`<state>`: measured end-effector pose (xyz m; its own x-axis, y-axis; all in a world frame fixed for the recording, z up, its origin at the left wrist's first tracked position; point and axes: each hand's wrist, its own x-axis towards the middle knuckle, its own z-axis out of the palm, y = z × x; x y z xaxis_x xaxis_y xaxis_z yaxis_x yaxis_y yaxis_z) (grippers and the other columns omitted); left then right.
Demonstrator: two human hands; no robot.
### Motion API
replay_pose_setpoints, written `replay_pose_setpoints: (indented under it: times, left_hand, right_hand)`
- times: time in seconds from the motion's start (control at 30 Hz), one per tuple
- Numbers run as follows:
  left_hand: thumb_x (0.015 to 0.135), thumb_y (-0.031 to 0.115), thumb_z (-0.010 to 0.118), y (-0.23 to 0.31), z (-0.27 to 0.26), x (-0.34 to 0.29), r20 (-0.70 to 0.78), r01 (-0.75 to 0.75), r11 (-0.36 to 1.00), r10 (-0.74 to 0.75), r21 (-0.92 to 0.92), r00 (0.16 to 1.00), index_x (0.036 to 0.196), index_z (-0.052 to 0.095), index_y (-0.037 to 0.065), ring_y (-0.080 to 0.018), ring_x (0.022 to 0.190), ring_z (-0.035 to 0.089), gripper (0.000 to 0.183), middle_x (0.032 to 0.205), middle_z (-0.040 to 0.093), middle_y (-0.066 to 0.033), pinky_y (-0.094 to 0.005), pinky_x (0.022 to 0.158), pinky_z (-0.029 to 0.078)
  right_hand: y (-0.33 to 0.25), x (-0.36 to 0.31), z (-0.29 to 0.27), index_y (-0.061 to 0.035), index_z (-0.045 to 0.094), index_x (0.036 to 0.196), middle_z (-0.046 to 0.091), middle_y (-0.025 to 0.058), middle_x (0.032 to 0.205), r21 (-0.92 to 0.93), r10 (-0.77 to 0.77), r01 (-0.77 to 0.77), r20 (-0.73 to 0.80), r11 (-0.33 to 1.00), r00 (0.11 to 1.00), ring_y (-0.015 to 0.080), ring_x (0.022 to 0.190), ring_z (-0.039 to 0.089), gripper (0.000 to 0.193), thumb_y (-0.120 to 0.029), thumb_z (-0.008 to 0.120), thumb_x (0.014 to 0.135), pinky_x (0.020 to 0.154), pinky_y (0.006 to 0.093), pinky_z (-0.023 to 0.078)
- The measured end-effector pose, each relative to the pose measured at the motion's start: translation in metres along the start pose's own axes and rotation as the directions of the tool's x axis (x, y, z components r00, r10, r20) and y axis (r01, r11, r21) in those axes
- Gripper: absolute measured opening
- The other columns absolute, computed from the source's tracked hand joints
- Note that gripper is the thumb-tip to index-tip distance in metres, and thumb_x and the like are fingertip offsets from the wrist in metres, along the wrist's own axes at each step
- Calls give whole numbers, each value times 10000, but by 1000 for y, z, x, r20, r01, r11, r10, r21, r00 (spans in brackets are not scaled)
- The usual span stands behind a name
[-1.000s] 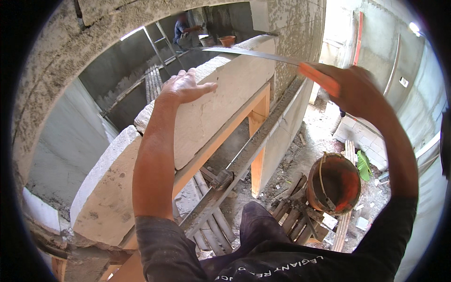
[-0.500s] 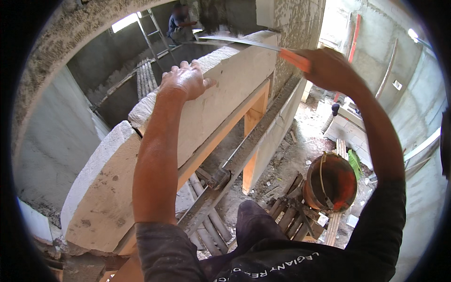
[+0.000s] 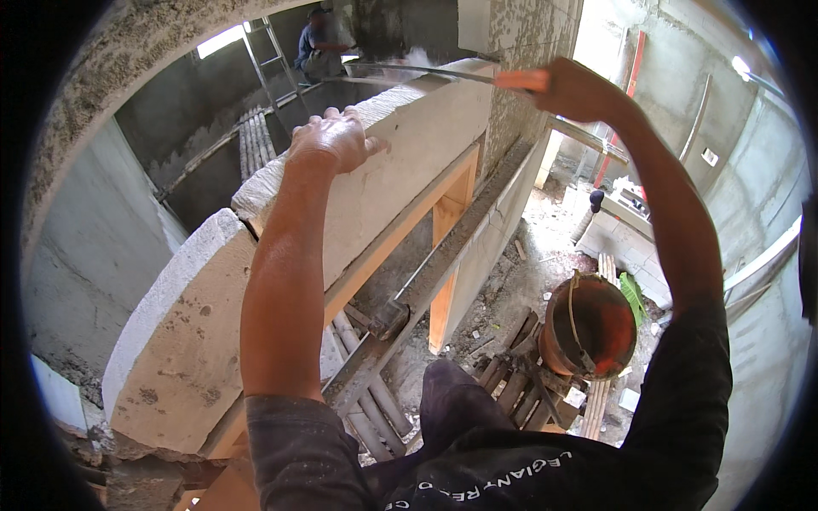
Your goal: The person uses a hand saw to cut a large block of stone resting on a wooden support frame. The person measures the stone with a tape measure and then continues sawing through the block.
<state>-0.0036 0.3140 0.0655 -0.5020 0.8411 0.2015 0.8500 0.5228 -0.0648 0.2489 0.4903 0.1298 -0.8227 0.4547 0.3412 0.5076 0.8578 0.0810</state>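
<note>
My right hand (image 3: pixel 579 90), at the upper right, is closed round the orange handle of a long, thin blade (image 3: pixel 426 71). Whether it is a saw or a machete I cannot tell. The blade reaches leftward along the far top edge of a pale, thick block (image 3: pixel 417 140), and a puff of white dust hangs beside it. My left hand (image 3: pixel 331 143) lies on the block's rough top edge, fingers bent over it and thumb spread along the face. A curved-edged pale slab (image 3: pixel 183 341) adjoins the block at the left, with a dark gap between them.
Orange-brown wooden framing (image 3: pixel 400 230) runs under the block. A hammer (image 3: pixel 390 319) lies on the ledge (image 3: pixel 477 217). A rusty bucket (image 3: pixel 588 328) stands on bamboo poles at the right, above rubble. Another person (image 3: pixel 319 47) crouches at the back beside a ladder (image 3: pixel 271 60).
My right hand has shifted slightly up and left, and the blade looks narrower, seen more edge-on. White dust now shows near the blade. My left hand stays on the block.
</note>
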Motion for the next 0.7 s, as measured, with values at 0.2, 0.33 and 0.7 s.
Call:
replay_pose_setpoints:
  times: [0.2,0.33,0.7]
  left_hand:
    - [845,568,524,-3,-1,-7,3,6,999,-6,40,1000,1340,408,41,-341,1217,458,732,1311,471,-188,-441,1013,380]
    - [851,556,524,3,-8,-6,2,-14,1000,14,17,1000,1344,404,39,-349,1219,455,725,1310,469,-196,-448,1015,377]
    - [846,573,518,-5,-1,-7,1,-4,999,4,53,1000,1359,385,37,-348,1212,460,754,1304,471,-201,-454,1003,390]
  right_hand:
    - [-21,-110,-43,-110,593,1181,632,166,768,88,15,-12,-31,996,999,251,670,607,482,-41,539,707,696,366,488]
    - [-16,-20,-10,14,628,946,626,194,750,16,101,-103,92,995,991,270,671,609,268,-82,573,702,655,387,486]
    - [-20,-98,-46,-82,577,1219,664,151,872,177,116,-124,55,976,992,213,747,603,468,-36,605,754,763,334,482]
